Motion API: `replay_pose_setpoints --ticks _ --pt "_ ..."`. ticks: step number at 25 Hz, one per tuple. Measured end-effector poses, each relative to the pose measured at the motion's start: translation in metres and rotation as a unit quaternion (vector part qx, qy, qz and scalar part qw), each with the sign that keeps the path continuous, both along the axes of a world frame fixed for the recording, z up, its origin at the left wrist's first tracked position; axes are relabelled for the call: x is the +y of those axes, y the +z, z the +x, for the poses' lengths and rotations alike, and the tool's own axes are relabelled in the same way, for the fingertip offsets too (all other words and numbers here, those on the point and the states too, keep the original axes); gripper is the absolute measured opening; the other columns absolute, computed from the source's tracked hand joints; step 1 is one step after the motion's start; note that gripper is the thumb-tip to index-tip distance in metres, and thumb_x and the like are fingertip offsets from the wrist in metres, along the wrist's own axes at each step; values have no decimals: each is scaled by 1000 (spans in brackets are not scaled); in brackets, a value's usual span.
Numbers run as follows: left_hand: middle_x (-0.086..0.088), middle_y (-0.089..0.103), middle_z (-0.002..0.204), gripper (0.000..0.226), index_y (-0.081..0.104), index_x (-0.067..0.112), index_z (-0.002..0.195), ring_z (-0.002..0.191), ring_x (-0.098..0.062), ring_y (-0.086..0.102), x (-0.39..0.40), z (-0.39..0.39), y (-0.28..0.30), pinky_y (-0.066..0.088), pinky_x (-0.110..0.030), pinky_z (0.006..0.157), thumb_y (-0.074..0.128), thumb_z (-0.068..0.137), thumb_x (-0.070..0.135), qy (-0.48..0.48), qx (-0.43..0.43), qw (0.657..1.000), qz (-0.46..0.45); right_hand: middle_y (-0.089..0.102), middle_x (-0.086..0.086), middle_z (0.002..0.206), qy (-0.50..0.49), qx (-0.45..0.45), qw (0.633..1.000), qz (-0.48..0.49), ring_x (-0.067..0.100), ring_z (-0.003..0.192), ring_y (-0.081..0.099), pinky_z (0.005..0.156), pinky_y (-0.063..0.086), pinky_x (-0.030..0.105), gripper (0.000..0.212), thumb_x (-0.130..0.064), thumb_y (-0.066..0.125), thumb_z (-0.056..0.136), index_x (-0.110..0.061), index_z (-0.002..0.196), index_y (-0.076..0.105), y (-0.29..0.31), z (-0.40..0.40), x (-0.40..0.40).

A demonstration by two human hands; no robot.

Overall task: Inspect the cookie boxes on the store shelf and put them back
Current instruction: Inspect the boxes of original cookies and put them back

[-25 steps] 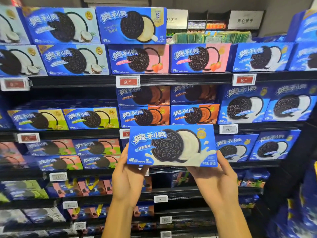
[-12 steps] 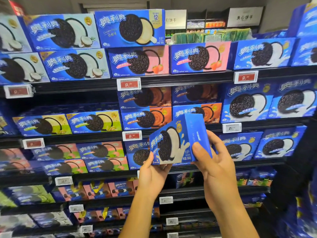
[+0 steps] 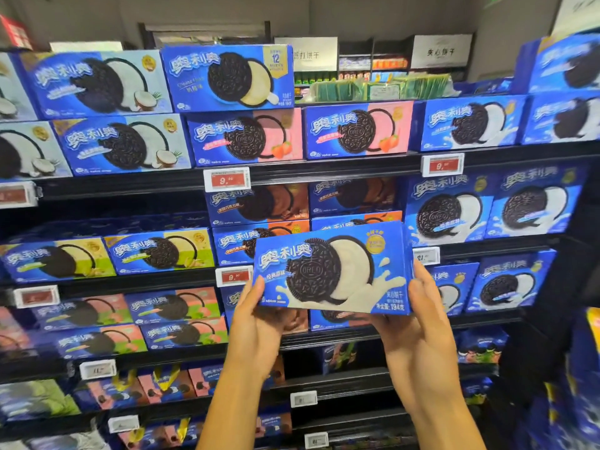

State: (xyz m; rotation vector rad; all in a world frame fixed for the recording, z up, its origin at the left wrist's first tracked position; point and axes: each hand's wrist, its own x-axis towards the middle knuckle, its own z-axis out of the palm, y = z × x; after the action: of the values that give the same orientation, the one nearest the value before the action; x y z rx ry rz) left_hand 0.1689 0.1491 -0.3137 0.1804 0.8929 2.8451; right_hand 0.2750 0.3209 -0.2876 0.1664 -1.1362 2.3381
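Note:
I hold a blue cookie box (image 3: pixel 331 271) with a black cookie and white cream picture, its front face toward me, in front of the middle shelves. My left hand (image 3: pixel 259 323) grips its lower left corner, thumb on the front, fingers behind. My right hand (image 3: pixel 418 319) grips its right end, thumb along the side. The box tilts slightly, its right end lower. Behind it stand rows of similar boxes, such as the matching white-cream boxes (image 3: pixel 448 209) at the right.
The dark shelves (image 3: pixel 324 172) carry several rows of cookie boxes in coconut, strawberry, chocolate and green flavours, with price tags (image 3: pixel 227 179) on the shelf edges. Blue packs (image 3: pixel 584 384) crowd the right edge. Lower shelves hold small packs.
The box was turned end-on half a second ago; now its front faces me again, held wider between both hands and a little further right.

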Motion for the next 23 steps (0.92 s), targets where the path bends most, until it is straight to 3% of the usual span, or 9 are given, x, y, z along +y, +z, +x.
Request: replay_pose_setpoints --ticks 6,9,11,13,15,17,21,23 --pt "-6 71 119 54 56 15 134 95 -14 71 15 19 37 59 -27 72 66 82 25 125 92 987 -51 62 4 140 -10 -3 999 -34 21 120 63 90 58 44 45 -37 45 103 -24 145 49 -2 -19 26" --pt "-6 69 125 47 60 20 126 103 -15 68 32 25 50 56 -34 88 70 81 30 169 130 970 -115 65 1 136 -23 -31 998 -53 21 123 63 95 56 48 47 -40 43 100 -24 142 55 -7 -30 45" --pt "-1 70 124 36 62 22 126 102 -13 67 43 31 55 56 -34 86 63 92 33 164 152 968 -112 67 -1 133 -16 -47 996 -69 17 118 66 94 57 47 50 -46 47 95 -25 139 57 -10 -35 55" --pt "1 69 126 39 65 22 125 101 -11 67 55 37 59 57 -28 78 48 93 36 139 182 968 -105 70 0 129 4 -70 992 -106 14 107 71 89 60 44 42 -39 52 95 -24 133 61 -18 -42 66" --pt "0 66 132 36 69 25 122 111 -14 64 68 42 65 56 -32 89 51 92 31 122 202 964 -123 73 4 122 36 -102 980 -164 16 95 74 79 62 40 29 -27 53 100 -21 126 63 -28 -49 76" --pt "0 64 135 35 68 29 123 121 -19 60 85 48 69 50 -37 99 61 89 28 112 230 952 -165 73 11 122 77 -132 963 -224 24 96 74 81 62 43 34 -24 53 98 -15 129 65 -35 -54 82" --pt "4 68 125 42 64 36 124 113 -13 65 120 64 75 53 -28 89 69 82 36 116 303 909 -262 69 18 123 145 -156 940 -268 31 101 66 87 59 40 50 -29 56 88 -5 131 64 -45 -59 81" --pt "4 64 129 45 62 35 125 118 -16 62 134 69 75 52 -40 96 71 81 40 143 318 884 -313 65 20 128 162 -173 931 -278 34 112 61 101 49 41 61 -31 55 87 -5 142 53 -52 -60 81"
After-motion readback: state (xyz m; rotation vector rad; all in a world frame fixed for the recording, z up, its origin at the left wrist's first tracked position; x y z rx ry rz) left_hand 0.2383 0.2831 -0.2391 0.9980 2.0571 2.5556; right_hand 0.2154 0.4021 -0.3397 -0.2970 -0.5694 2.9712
